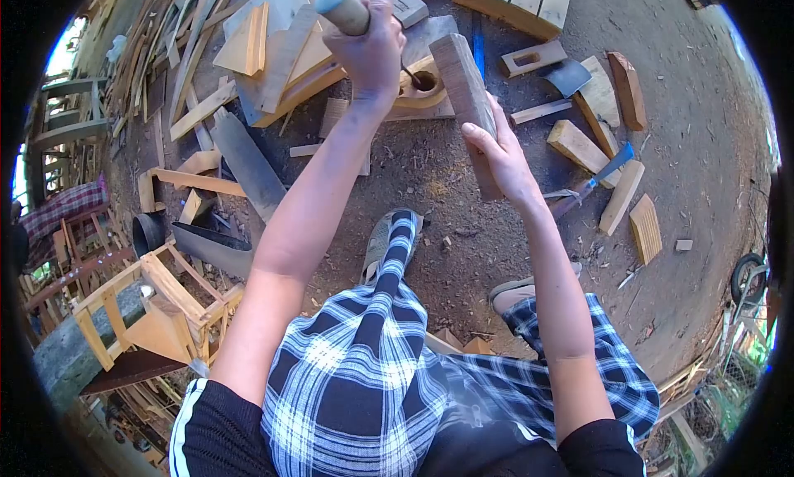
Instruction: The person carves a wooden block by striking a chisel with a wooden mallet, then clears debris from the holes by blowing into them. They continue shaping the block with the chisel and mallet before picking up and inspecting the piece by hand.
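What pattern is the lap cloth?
The cloth has blue, black and white checks; head view shows it.

Open gap between forearms [331,200], plank [463,84] beside holed block [423,99], offcuts [621,198] crowding both sides

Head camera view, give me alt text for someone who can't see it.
A person's left hand grips a round-handled tool, its thin shaft at a hole in a wooden piece; the right hand holds a long wooden block. Wood scraps lie around on bare dirt.
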Available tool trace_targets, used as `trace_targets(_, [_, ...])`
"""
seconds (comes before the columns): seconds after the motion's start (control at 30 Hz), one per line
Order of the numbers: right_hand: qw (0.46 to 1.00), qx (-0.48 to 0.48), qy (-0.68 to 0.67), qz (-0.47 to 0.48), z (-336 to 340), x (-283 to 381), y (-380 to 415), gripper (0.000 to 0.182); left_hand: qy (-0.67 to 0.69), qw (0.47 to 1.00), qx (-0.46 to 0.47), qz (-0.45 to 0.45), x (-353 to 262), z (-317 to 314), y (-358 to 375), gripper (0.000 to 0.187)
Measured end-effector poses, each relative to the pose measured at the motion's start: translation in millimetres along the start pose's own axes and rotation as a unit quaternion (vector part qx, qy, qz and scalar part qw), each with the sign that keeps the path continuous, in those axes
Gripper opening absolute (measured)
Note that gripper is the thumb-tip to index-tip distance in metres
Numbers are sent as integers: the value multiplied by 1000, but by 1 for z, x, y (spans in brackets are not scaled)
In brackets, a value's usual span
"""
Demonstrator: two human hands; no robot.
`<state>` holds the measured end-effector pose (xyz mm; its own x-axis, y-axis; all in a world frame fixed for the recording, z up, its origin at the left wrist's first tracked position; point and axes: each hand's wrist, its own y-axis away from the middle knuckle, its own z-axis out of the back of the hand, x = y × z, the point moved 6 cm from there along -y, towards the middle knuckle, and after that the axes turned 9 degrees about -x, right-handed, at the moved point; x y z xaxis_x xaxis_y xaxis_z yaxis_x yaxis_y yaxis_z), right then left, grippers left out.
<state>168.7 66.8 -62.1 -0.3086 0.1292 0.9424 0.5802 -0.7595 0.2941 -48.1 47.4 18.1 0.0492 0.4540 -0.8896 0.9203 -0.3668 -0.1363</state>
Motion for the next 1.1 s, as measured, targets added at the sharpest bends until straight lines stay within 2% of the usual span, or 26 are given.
trace_targets(0.03, [1000, -3, -6, -4, 0, 3, 2, 82, 18, 1000, 14, -14, -1, -4, 0, 32])
trace_targets(0.07, [1000, -6, -12, -9, -1, 4, 2, 81, -17, 998, -56, 4, 5, -2, 2, 27])
trace_targets(0.1, [1000, -6, -13, -9, -1, 1, 1, 81, -18, 998, -55, 4, 7, -5, 3, 27])
trace_targets(0.2, [999, -20, 18, 17, -1, -3, 0, 81, -40, 998, -32, -26, 15, -6, 7, 25])
trace_targets(0.27, [999, -16, 32, 18, 0, 1, 1, 81, -9, 999, 25, -37, 18, -10, 13, 32])
trace_targets(0.4, [1000, -14, 24, 13, -2, -2, 1, 81, -8, 998, 37, -42, 25, -7, 11, 27])
trace_targets(0.47, [998, -31, 45, 20, -1, -1, 0, 82, -117, 991, -34, -52, 26, -6, 11, 23])
trace_targets(0.5, [998, -33, 44, 22, 1, 1, -1, 82, -115, 991, -32, -54, 28, -7, 10, 23])
trace_targets(0.6, [999, -29, -38, -19, 9, 51, 7, 84, -122, 987, -28, -95, 32, -4, 11, 23])
trace_targets(0.67, [985, -88, -14, 147, 24, 111, 15, 85, -191, 961, 72, -184, 4, -27, 24, 20])
trace_targets(0.7, [969, -111, 3, 220, 34, 141, 18, 83, -192, 961, 73, -183, 4, -25, 25, 20])
trace_targets(0.77, [949, -158, -24, 273, 41, 178, 26, 73, -146, 975, 95, -141, 10, -25, 23, 25])
trace_targets(0.8, [947, -162, -21, 277, 49, 195, 30, 73, -170, 959, 87, -207, 4, -24, 21, 22])
trace_targets(0.83, [968, -88, 107, 209, 45, 204, 29, 73, -166, 960, 88, -209, 1, -25, 19, 22])
trace_targets(0.87, [964, -10, 231, 134, 40, 203, 29, 76, -176, 942, 116, -263, -7, -28, 23, 20])
trace_targets(0.9, [964, -11, 230, 133, 41, 209, 30, 76, -187, 920, 145, -314, -12, -30, 30, 19])
trace_targets(0.93, [912, -8, 357, 202, 38, 217, 33, 76, -145, 948, 130, -253, -3, -26, 29, 19])
trace_targets(0.97, [836, -6, 479, 269, 33, 223, 34, 75, -142, 948, 133, -254, 8, -26, 27, 19])
trace_targets(1.0, [886, 7, 322, 332, 38, 225, 34, 76, -143, 953, 144, -224, 22, -24, 23, 20])
trace_targets(1.03, [887, 9, 322, 331, 34, 215, 29, 76, -144, 958, 154, -194, 31, -23, 22, 21])
trace_targets(1.1, [872, -73, 248, 416, 33, 212, 29, 75, -156, 958, 159, -179, 17, -25, 25, 19])
